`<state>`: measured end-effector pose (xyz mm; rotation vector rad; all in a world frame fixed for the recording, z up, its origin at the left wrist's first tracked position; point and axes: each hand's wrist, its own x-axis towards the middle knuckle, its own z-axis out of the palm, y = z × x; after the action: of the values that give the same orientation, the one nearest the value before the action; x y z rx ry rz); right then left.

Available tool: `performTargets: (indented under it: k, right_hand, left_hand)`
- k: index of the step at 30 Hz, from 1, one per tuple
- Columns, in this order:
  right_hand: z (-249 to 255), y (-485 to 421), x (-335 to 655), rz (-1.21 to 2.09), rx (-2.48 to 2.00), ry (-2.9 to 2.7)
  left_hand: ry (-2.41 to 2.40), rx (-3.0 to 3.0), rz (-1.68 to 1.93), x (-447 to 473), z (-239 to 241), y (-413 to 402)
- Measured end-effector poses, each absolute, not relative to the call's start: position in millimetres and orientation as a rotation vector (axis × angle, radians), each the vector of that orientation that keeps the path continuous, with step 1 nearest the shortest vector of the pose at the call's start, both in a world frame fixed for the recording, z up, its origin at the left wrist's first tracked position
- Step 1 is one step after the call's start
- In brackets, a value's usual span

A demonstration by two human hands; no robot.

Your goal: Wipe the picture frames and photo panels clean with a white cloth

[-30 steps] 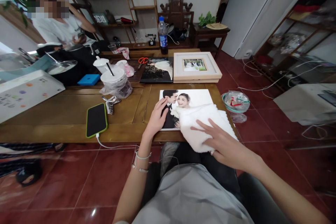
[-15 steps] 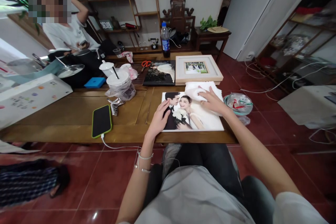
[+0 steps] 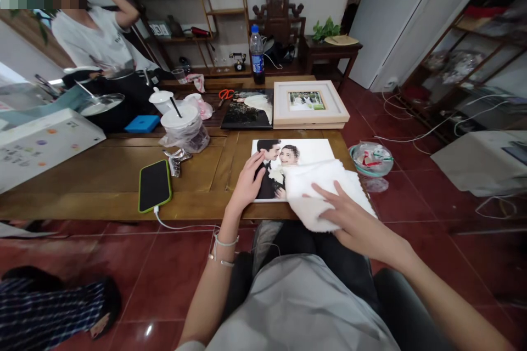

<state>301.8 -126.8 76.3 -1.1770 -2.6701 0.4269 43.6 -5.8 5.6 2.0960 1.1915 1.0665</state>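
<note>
A wedding photo panel (image 3: 269,175) with a couple on it lies flat at the table's front edge. My left hand (image 3: 247,181) rests on its left side, fingers stretched out and holding nothing. On the right, a folded white towel (image 3: 304,192) covers much of the panel's lower right part and hangs past the table edge. My right hand (image 3: 346,211) bears on this towel with spread fingers and keeps hold of it; the thumb's grip is partly hidden.
Behind the panel lie a framed photo (image 3: 284,109) and a dark photo panel (image 3: 247,112), near orange-handled scissors (image 3: 225,94). A bottle (image 3: 257,57) stands behind them. Leftward are a bagged cup (image 3: 181,123) and a phone (image 3: 155,185) on a cable. Another person (image 3: 99,38) is at the far left.
My right hand has drawn the towel toward me, from the panel's upper right down over its front edge. My left hand stays on the panel. The view has shifted slightly.
</note>
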Motion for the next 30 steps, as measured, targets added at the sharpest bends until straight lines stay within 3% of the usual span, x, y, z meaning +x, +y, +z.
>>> performTargets:
  k: [10,20,30]
  right_hand:
    - [58.7,-78.7,327.0,0.686,-1.247,-2.395]
    - [55.3,35.5,306.8,0.435,-1.402,-2.269]
    - [59.1,-70.7,295.6,0.355,-1.23,-2.558]
  left_hand:
    - [1.175,2.113,1.048,40.8,5.5,-5.2]
    - [1.155,2.104,1.061,40.4,3.0,-3.3]
    - [1.174,2.109,1.102,43.0,0.0,-3.6]
